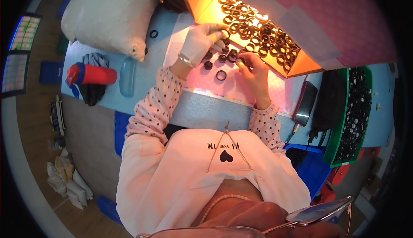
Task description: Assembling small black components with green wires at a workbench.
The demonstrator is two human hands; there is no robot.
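Observation:
My left hand (195, 44), in a pale glove, has its thumb and fingers closed on a black ring (225, 34) in front of the lit box. Bare and curled, my right hand (255, 71) pinches a small dark ring (240, 60) at its fingertips. Between the hands, several dark rings (222, 58) lie close together on the pink-lit sheet (206, 78). One separate black ring (221, 75) rests nearer to me. A heap of black rings (266, 38) fills the open side of the box, partly piled on one another.
The cardboard box (301, 66) leans over the far side. On the left are a stuffed pale sack (109, 16), a red bottle (99, 74), a clear blue case (127, 77) and a lone ring (153, 34). At right lie a phone (306, 102) and a green crate (336, 137) of small dark parts.

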